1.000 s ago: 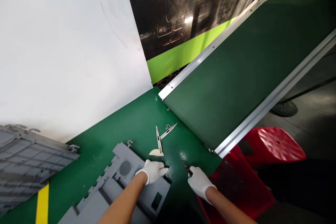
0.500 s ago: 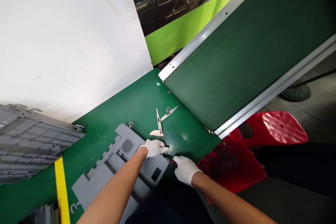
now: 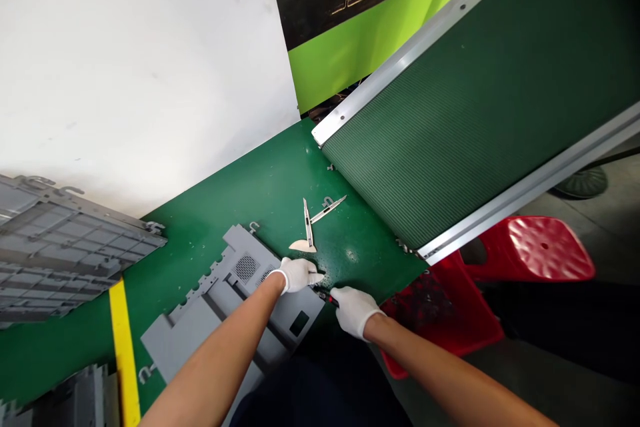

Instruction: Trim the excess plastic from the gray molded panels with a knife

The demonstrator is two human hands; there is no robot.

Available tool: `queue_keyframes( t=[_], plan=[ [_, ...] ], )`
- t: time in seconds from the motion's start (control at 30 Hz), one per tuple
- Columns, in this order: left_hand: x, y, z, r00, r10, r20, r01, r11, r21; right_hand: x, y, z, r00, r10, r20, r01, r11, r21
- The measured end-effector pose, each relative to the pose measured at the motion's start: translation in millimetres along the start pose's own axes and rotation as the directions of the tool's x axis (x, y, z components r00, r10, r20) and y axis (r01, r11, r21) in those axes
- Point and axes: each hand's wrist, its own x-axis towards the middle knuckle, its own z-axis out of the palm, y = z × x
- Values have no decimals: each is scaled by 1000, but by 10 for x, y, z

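Note:
A grey plastic panel (image 3: 235,310) with round grilles, slots and a notched edge lies slantwise on the green table. My left hand (image 3: 298,275), in a white glove, is closed on the panel's far edge near its right corner. In my right hand (image 3: 356,311), also gloved, is a small tool with a black and red handle, apparently nippers (image 3: 327,297). Their dark tip reaches that corner, close beside my left fingers; whether the jaws touch the panel I cannot tell. Grey hook-shaped bits (image 3: 146,373) stick out from the panel's edges.
Two utility knives (image 3: 309,223) and a cream curved piece (image 3: 301,246) lie beyond the panel. More grey panels (image 3: 70,253) stand at left, near yellow tape (image 3: 124,350). A conveyor belt (image 3: 425,147) adjoins the table. Right of me are a red bin (image 3: 470,327) and red stool (image 3: 543,247).
The view has shifted slightly, so the scene sits a little further right and higher. Both hands stay at the same panel corner, the tool still in my right hand.

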Motion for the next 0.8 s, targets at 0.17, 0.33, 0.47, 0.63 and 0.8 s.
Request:
queue_keyframes(
  t=[0.17, 0.33, 0.47, 0.63, 0.8],
  plan=[
    [34, -28, 10, 1000, -3, 11, 3, 1000, -10, 24, -56, -7, 998, 65, 14, -65, 997, -30],
    [72, -51, 49, 1000, 0, 11, 0, 1000, 3, 62, -59, 66, 993, 115, 18, -114, 991, -72],
    [87, -67, 79, 1000, -1, 12, 1, 1000, 20, 63, -44, 45, 996, 89, 26, -87, 993, -80],
    [51, -62, 53, 1000, 10, -11, -10, 1000, 16, 39, -60, 30, 994, 105, 32, -104, 994, -35],
    [30, -32, 16, 1000, 12, 9, -12, 1000, 20, 33, -104, 33, 991, 131, 34, -131, 991, -19]
  ],
)
